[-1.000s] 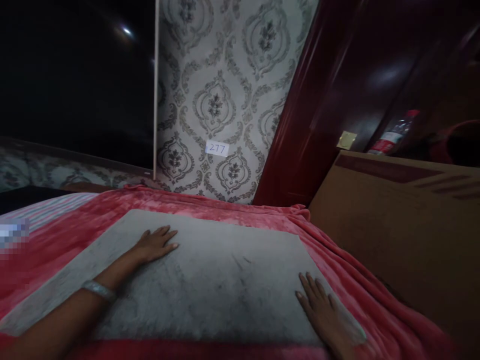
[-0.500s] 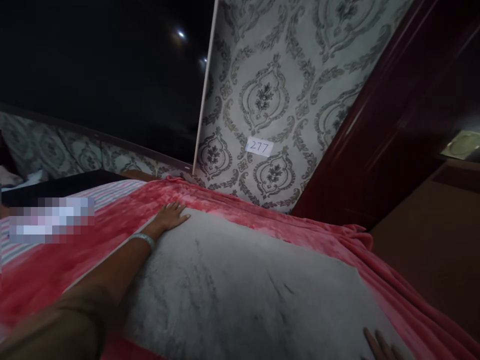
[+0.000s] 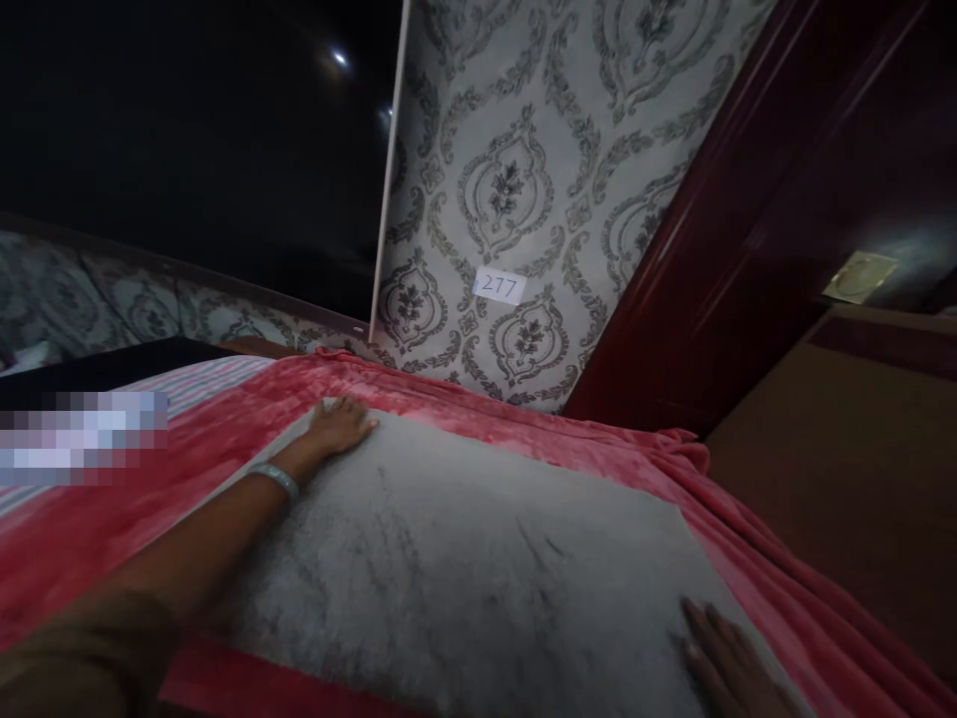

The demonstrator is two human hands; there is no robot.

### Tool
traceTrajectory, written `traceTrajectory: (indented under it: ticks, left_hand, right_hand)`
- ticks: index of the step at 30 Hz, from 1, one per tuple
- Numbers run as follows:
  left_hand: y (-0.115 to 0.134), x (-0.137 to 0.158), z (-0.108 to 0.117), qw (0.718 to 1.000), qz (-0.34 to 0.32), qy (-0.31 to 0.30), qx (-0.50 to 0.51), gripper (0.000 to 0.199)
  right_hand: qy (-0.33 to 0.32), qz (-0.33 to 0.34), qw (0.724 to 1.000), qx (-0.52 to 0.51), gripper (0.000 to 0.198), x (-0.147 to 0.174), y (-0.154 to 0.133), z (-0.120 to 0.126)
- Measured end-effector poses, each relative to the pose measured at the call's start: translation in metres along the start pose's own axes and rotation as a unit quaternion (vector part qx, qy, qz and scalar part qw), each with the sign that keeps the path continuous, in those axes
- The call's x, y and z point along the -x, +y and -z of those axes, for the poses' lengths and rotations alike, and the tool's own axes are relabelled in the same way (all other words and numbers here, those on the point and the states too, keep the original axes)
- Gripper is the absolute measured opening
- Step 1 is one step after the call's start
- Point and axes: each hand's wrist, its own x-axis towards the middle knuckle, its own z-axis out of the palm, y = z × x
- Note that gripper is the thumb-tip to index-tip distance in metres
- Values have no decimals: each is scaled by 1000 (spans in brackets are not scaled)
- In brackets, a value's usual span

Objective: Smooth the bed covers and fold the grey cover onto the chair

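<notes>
A grey fabric sheet with darker smudge-like streaks (image 3: 478, 538) lies spread out on a red and pink blanket (image 3: 299, 384). Near its far left corner, my left hand (image 3: 342, 425) rests flat on the sheet with fingers stretched, a pale bangle (image 3: 275, 479) round the wrist. Close to the sheet's right edge, my right hand (image 3: 722, 653) lies on it with fingers extended; the lower part of this hand runs out of view at the bottom.
Behind the blanket rises a wall with patterned wallpaper (image 3: 504, 189) and a paper label reading 277 (image 3: 499, 285). A large dark screen (image 3: 186, 150) hangs at left. A dark red door frame (image 3: 673, 269) stands at right. Striped cloth (image 3: 224, 373) and a blurred-out patch lie at left.
My right hand has come further into view and up along the sheet's right side. My left hand stays at the far left corner. The whole view has shifted slightly.
</notes>
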Motion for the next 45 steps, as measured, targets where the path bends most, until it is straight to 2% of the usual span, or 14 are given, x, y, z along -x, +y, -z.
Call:
traceTrajectory:
  ticks: [2, 5, 8, 11, 13, 18, 28, 41, 45]
  left_hand:
    - [19, 8, -2, 997, -69, -22, 11, 71]
    - [44, 18, -12, 987, -153, -42, 24, 70]
    - [56, 23, -27, 984, -174, -39, 25, 69]
    - [56, 24, -40, 985, -167, -18, 23, 67]
    - [54, 24, -44, 986, -165, -8, 22, 67]
    - [54, 22, -46, 987, -156, -1, 23, 68]
    - [61, 28, -41, 998, -49, 23, -25, 77]
    - [60, 26, -37, 997, -70, 10, -14, 75]
    - [59, 24, -38, 997, -69, 11, -20, 68]
  right_hand:
    - [-5, 0, 1000, -1, 68, -20, -36, 11]
    - [-28, 105, 994, -8, 62, -57, -111, 26]
    - [-75, 157, 985, 7, 57, -94, -176, 34]
    - [-148, 135, 979, 29, 56, -120, -206, 29]
    - [-168, 111, 979, 42, 57, -129, -207, 20]
    - [-135, 109, 984, 38, 57, -132, -196, 3]
    - [-143, 101, 984, 23, 58, -130, -198, 8]
    - [-140, 100, 985, 8, 58, -132, -193, 5]
    - [-151, 95, 984, 3, 59, -131, -195, 10]
